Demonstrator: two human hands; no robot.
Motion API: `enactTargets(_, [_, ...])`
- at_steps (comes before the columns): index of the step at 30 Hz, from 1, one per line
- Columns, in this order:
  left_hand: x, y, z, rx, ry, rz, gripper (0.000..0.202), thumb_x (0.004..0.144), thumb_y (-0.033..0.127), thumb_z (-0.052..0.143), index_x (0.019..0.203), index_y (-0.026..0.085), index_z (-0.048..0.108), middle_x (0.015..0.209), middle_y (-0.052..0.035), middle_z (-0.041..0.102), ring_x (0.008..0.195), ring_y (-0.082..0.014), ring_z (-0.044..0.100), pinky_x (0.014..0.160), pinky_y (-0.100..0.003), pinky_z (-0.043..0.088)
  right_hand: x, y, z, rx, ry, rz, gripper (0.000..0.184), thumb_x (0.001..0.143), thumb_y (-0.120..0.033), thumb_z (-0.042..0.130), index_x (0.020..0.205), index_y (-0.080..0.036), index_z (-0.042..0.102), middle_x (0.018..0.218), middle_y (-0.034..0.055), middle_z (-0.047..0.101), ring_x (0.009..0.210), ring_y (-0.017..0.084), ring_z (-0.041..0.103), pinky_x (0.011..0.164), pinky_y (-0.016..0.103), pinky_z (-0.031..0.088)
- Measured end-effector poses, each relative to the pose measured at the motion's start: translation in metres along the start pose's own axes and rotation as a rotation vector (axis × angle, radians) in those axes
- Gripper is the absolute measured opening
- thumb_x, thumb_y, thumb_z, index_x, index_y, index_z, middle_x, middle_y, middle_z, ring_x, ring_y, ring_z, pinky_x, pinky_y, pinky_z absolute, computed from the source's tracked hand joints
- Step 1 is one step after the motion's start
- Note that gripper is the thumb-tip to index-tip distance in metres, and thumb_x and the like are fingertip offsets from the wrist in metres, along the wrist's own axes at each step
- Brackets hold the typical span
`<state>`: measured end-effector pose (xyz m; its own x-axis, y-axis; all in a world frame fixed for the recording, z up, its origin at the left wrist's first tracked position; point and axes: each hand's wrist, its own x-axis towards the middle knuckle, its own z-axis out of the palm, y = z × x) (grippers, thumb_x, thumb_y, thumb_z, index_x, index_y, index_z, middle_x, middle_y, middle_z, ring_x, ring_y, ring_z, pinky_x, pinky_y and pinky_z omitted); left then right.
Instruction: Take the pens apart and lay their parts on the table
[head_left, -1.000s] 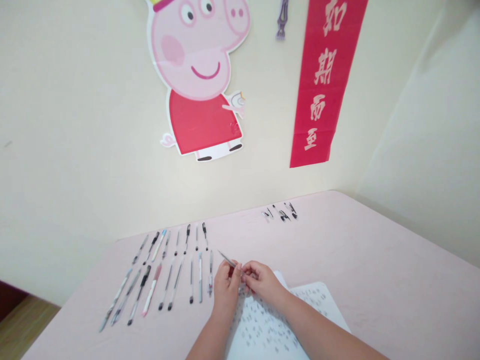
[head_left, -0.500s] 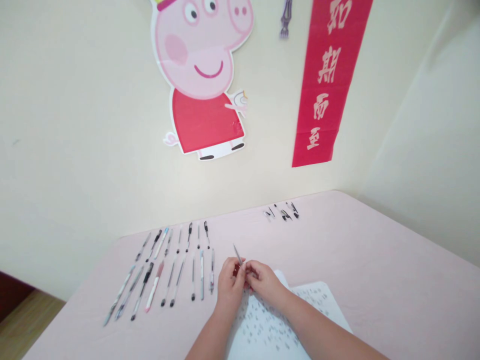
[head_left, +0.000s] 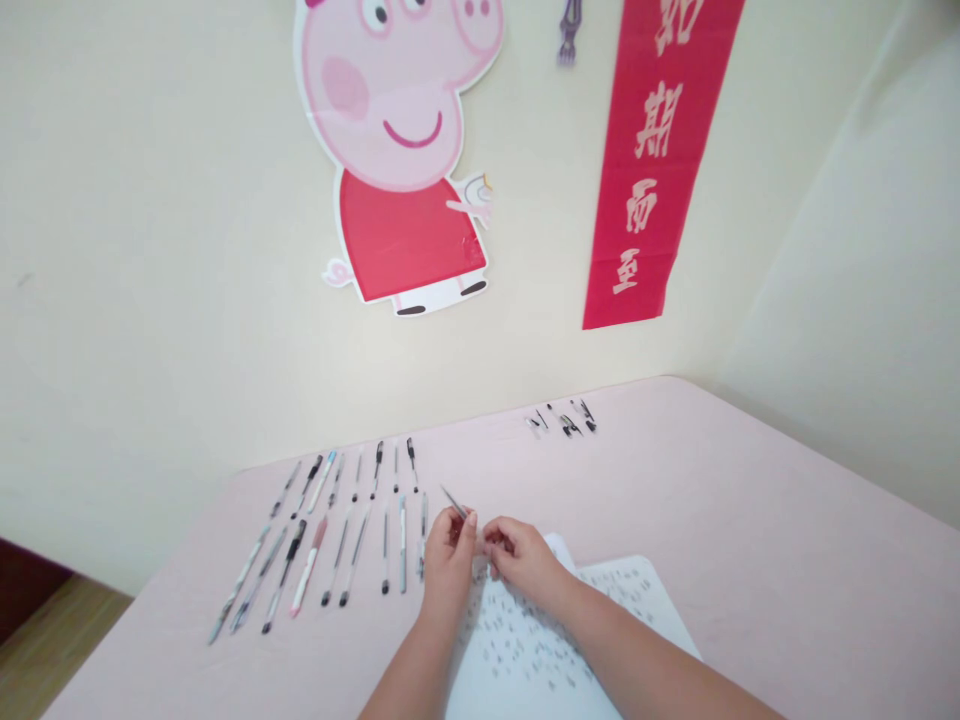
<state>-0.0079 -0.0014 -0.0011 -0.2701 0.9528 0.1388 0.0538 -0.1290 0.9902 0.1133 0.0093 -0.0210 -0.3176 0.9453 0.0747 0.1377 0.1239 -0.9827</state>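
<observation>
My left hand (head_left: 448,560) is closed round a slim grey pen (head_left: 453,502), whose pointed end sticks up and to the left past the fingers. The rest of the pen is hidden in the grip. Just to the right, my right hand (head_left: 521,552) has its fingers curled together; whatever they may pinch is too small to make out. A narrow gap separates the two hands. Beneath them lie white sheets (head_left: 517,640) covered with small dark marks. Left of my left hand, several pens and refills, among them a pink pen (head_left: 309,566) and a black-capped pen (head_left: 285,575), lie in two rows.
A pink-covered table (head_left: 787,560) stands against the wall. Several small black and clear pen parts (head_left: 570,420) lie near its back edge. On the wall are a pig cutout (head_left: 412,240) and a red banner (head_left: 637,170) with characters.
My left hand has moved slightly left with the pen, away from my right hand, and the pen leans further left. The camera view has shifted a little.
</observation>
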Motion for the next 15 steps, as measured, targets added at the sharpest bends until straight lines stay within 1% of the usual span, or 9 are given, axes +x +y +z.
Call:
enactTargets(3, [0.002, -0.004, -0.002, -0.045, 0.005, -0.036, 0.024, 0.074, 0.042, 0.060, 0.074, 0.018, 0.056, 0.059, 0.0039, 0.051, 0.057, -0.0101, 0.048, 0.057, -0.021, 0.039, -0.001, 0.003, -0.001, -0.126, 0.032, -0.077, 0.019, 0.072, -0.012, 0.045, 0.081, -0.017, 0.061, 0.058, -0.0034, 0.056, 0.049, 0.010, 0.052, 0.050, 0.021, 0.042])
enactTargets(6, [0.003, -0.007, -0.003, -0.076, 0.032, -0.063, 0.029, 0.076, 0.046, 0.057, 0.073, 0.018, 0.053, 0.058, 0.0047, 0.049, 0.056, -0.0094, 0.047, 0.056, -0.020, 0.039, -0.001, 0.005, -0.003, -0.232, 0.100, -0.156, 0.027, 0.071, -0.011, 0.046, 0.090, -0.017, 0.064, 0.073, 0.0015, 0.064, 0.060, 0.012, 0.056, 0.059, 0.024, 0.044])
enactTargets(8, [0.003, -0.007, -0.002, -0.113, 0.055, -0.096, 0.030, 0.076, 0.049, 0.056, 0.076, 0.019, 0.052, 0.058, 0.0050, 0.049, 0.056, -0.0092, 0.047, 0.056, -0.020, 0.039, -0.002, 0.004, -0.003, -0.268, 0.122, -0.180, 0.028, 0.072, -0.012, 0.047, 0.093, -0.017, 0.065, 0.080, 0.0041, 0.066, 0.068, 0.014, 0.057, 0.064, 0.025, 0.045])
enactTargets(12, [0.003, -0.004, -0.002, -0.197, 0.096, -0.148, 0.032, 0.077, 0.050, 0.055, 0.085, 0.019, 0.053, 0.061, 0.0048, 0.051, 0.058, -0.0089, 0.048, 0.057, -0.019, 0.040, -0.004, -0.003, -0.005, -0.318, 0.115, -0.133, 0.024, 0.078, -0.018, 0.046, 0.089, -0.018, 0.067, 0.077, 0.0034, 0.067, 0.067, 0.014, 0.057, 0.064, 0.025, 0.044])
enactTargets(15, [0.004, -0.003, -0.002, -0.239, 0.138, -0.134, 0.032, 0.078, 0.050, 0.054, 0.088, 0.020, 0.052, 0.064, 0.0045, 0.052, 0.059, -0.0082, 0.048, 0.059, -0.019, 0.040, -0.006, -0.015, -0.010, -0.416, 0.107, -0.109, 0.021, 0.079, -0.018, 0.047, 0.083, -0.019, 0.067, 0.075, 0.0019, 0.065, 0.068, 0.014, 0.056, 0.065, 0.024, 0.042])
